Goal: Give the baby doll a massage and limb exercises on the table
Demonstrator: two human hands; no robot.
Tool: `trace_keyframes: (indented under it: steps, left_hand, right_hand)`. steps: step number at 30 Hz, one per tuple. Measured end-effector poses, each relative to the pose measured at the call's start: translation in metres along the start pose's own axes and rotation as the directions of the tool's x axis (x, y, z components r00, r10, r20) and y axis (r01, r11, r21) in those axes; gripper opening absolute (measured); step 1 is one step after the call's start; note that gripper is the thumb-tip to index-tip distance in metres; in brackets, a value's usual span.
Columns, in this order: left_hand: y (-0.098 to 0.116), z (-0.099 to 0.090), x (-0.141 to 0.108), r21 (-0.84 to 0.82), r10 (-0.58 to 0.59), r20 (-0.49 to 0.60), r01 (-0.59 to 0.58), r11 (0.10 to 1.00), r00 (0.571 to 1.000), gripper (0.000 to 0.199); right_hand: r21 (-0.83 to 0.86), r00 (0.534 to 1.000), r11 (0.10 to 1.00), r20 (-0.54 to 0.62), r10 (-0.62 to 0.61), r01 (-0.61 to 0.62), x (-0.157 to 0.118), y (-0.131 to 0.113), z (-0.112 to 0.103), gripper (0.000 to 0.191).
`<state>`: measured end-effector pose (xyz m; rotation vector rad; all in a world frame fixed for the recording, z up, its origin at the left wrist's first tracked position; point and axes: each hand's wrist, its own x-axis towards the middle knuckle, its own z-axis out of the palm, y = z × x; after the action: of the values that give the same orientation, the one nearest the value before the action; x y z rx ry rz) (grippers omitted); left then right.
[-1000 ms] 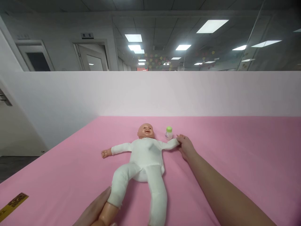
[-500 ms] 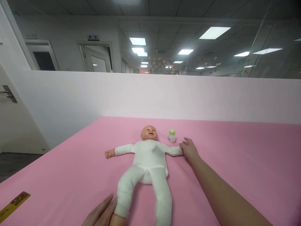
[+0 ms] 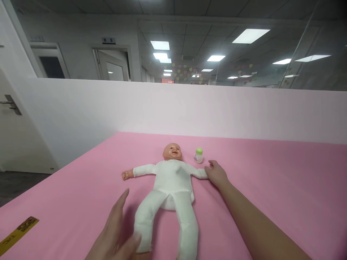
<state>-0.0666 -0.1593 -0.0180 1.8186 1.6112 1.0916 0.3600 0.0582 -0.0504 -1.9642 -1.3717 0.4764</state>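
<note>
A baby doll (image 3: 173,178) in a white cloth suit lies on its back on the pink surface (image 3: 260,187), limbs spread and head at the far end. My right hand (image 3: 217,174) is closed around the end of the doll's arm on the right, and it hides the doll's hand there. Beside the doll's leg on the left, my left hand (image 3: 114,231) is open, fingers pointing away from me and thumb over the lower leg. Whether the thumb touches the leg I cannot tell. A small bottle (image 3: 198,156) with a green cap stands upright near the doll's head.
A yellow strip (image 3: 17,236) with a printed code lies at the near left. A low white wall (image 3: 189,108) runs along the far edge, with glass above it. At the far left is a door (image 3: 18,133) with a metal handle.
My left hand has come away from around the doll's lower leg and spread open, its fingers reaching farther forward. The right hand keeps hold of the doll's arm, shifted slightly inward.
</note>
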Motion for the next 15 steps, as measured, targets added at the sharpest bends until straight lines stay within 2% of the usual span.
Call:
trace_keyframes:
  steps: [2,5,7,9,12,15]
  left_hand:
    - [0.009,0.005,0.033,-0.036,-0.064,-0.053,0.063,0.997,0.996,0.08]
    - [0.018,0.012,0.097,-0.033,-0.049,-0.112,0.045,0.998,0.993,0.072]
    - [0.014,0.016,0.139,-0.004,-0.062,-0.125,0.062,0.998,0.99,0.067]
    - [0.001,0.019,0.173,0.054,-0.091,-0.135,0.099,0.994,0.987,0.066]
    - [-0.03,0.023,0.201,0.205,-0.125,-0.146,0.154,0.967,0.981,0.066]
    - [-0.058,0.023,0.207,0.358,-0.087,-0.153,0.138,0.924,0.984,0.064]
  right_hand:
    - [0.04,1.0,0.999,0.0,-0.009,0.009,-0.001,0.0,-0.001,0.065]
    - [0.064,1.0,0.998,-0.004,-0.022,0.023,0.002,0.004,-0.001,0.063]
    - [0.052,0.999,0.998,-0.009,-0.032,0.033,0.006,0.008,0.001,0.063]
    - [0.049,0.998,0.997,-0.018,-0.054,0.055,0.008,0.01,0.002,0.061]
    - [0.056,0.996,0.995,-0.033,-0.083,0.085,0.007,0.011,0.002,0.056]
    - [0.038,0.997,0.996,-0.024,-0.079,0.08,0.005,0.008,0.0,0.053]
